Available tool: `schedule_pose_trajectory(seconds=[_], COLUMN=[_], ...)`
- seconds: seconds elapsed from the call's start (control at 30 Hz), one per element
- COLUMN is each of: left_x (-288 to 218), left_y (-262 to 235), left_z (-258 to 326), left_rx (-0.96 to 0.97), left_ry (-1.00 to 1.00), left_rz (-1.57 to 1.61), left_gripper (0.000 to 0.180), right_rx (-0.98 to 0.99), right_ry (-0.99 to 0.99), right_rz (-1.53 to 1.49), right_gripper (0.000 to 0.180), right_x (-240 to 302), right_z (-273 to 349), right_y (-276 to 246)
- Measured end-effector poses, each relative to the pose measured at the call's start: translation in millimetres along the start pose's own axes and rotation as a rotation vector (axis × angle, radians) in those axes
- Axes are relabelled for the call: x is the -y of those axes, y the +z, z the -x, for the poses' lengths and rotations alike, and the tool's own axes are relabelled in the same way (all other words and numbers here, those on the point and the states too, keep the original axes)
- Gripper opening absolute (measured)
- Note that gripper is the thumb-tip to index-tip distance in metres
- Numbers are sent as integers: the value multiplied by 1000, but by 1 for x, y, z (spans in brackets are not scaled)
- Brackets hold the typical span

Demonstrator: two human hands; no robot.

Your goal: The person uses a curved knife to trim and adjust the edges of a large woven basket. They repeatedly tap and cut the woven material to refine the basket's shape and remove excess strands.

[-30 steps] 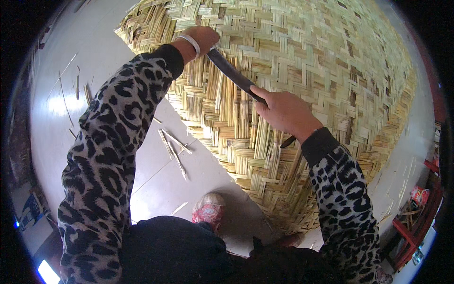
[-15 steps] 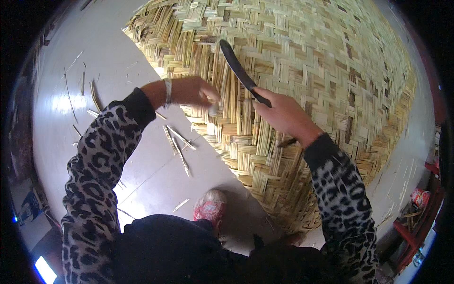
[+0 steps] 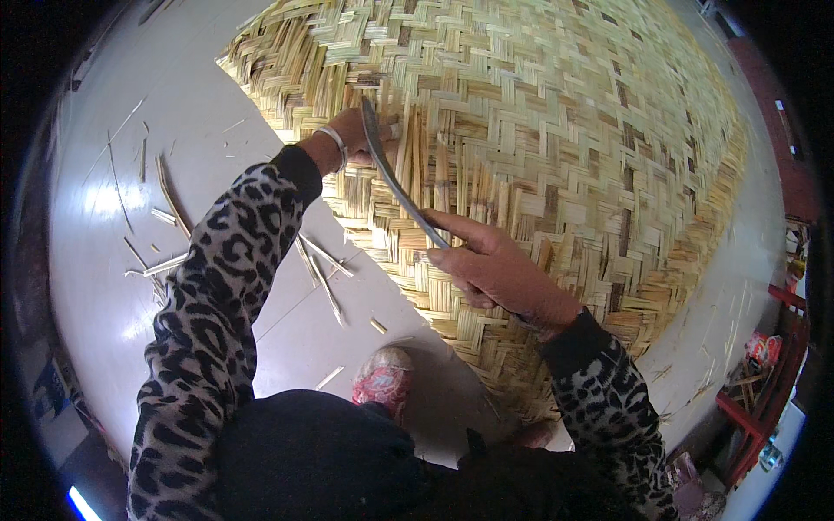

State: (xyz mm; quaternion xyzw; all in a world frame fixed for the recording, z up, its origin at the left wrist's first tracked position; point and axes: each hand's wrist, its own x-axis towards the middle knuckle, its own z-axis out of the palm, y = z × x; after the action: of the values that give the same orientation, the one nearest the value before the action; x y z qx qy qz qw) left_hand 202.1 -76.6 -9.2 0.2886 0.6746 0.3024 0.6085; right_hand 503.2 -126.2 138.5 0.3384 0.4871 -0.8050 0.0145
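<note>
A large woven mat (image 3: pixel 556 156) of pale green and tan split strips lies on the floor before me. My right hand (image 3: pixel 508 273) is closed round the near end of a long, slim curved knife (image 3: pixel 393 178), index finger laid along it. The knife slants up and left, its far end in front of my left hand (image 3: pixel 360 135). That hand is bent over the mat near its left edge, fingers curled against the strips; the blade and the hand itself hide what they pinch, if anything. Several upright strips (image 3: pixel 415 143) stand out of the weave beside it.
Loose cut strips (image 3: pixel 326 278) are scattered over the pale floor (image 3: pixel 95 286) left of the mat. My red patterned shoe (image 3: pixel 382 382) is close to the mat's near left edge. A red wooden frame (image 3: pixel 754 417) stands at the right.
My left hand has moved right and farther away along the strips. The right hand has drawn nearer and left with the knife, now passing in front of the left hand. A short cut piece newly shows on the floor.
</note>
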Motion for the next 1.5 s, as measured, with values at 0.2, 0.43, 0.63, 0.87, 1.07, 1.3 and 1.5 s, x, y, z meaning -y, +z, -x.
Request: schedule_pose_trajectory(seconds=[0.2,0.43,0.63,0.87,1.07,1.3,1.5], left_x=[20,36,20,7,1,9,-4], left_y=[-3,-9,4,12,14,18,14], left_z=[5,10,13,23,28,23,-19], left_rx=[-101,9,-123,-126,-130,-138,-218], left_ry=[51,284,52,84,-108,-218,-147], left_rz=[46,217,384,198,279,246,5], left_gripper=[8,15,19,28,32,30,31], right_rx=[-139,-158,-280,-206,-395,-479,-436], right_ry=[-19,32,-49,83,49,-61,-13], right_rz=[345,874,967,971,1147,1212,1283], right_gripper=[49,49,44,47,52,46,51], right_x=[1,12,13,18,-13,-26,-27], right_z=[-30,-52,-62,-58,-82,-85,-88], right_y=[-8,-20,-4,-9,11,2,0])
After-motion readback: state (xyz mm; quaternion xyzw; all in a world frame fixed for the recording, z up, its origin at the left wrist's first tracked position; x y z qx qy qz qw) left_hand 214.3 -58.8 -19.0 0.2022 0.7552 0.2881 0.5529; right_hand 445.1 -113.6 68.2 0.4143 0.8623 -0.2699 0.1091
